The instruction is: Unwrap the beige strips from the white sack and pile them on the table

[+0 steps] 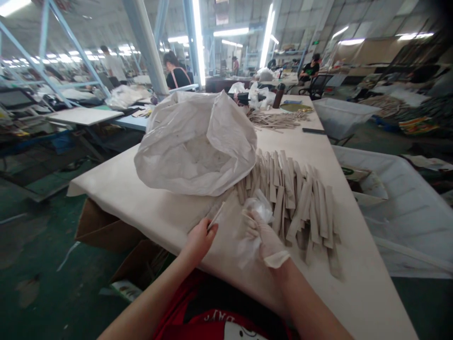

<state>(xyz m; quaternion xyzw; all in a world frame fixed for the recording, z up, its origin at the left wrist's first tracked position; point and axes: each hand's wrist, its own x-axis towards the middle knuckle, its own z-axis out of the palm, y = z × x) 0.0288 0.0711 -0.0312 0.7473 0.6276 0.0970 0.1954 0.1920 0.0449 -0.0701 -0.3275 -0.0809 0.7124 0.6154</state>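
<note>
My left hand [200,238] is bare and pinched on a thin pale stick [216,216] near the table's front edge. My right hand [264,236] wears a whitish glove and grips a crumpled clear plastic bag [257,210]. Right beside it lies a pile of several flat pale paper-wrapped sticks [300,203] spread over the long cream table [148,208]. A big white woven sack [194,141] lies open just behind my hands.
A second heap of sticks [278,120] and a round plate [296,108] sit farther down the table. White bins [406,208] stand at the right, cardboard boxes [106,231] under the left edge. Other people work at tables in the background.
</note>
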